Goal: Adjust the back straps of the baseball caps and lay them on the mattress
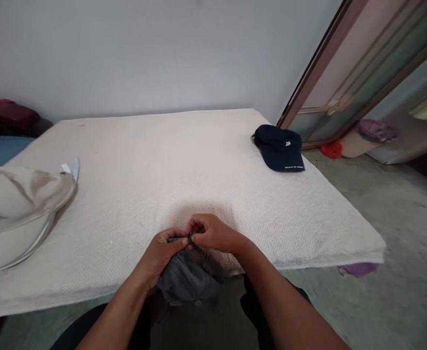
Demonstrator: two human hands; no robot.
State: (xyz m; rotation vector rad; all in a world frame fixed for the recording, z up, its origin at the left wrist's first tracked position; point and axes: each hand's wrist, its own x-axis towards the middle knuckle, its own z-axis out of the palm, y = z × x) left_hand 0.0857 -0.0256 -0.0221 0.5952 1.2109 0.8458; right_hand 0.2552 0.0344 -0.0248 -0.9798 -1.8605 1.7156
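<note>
A dark grey cap (189,279) hangs crown down at the front edge of the covered surface. My left hand (162,250) pinches its strap edge between thumb and fingers. Right beside it, my right hand (213,234) is closed with thumb and fingertips on the same strap; the small part between the fingertips is partly hidden. A navy cap (278,148) with white lettering lies at the right back of the surface. On the far left rests a beige cap (20,209), cut off by the picture's edge.
The surface bears a cream textured cover (144,155). Behind it rises a pale wall (155,53). A framed sliding door (326,73) stands at the right, with concrete floor (410,214) below. Purple cloth (359,269) shows under the right corner.
</note>
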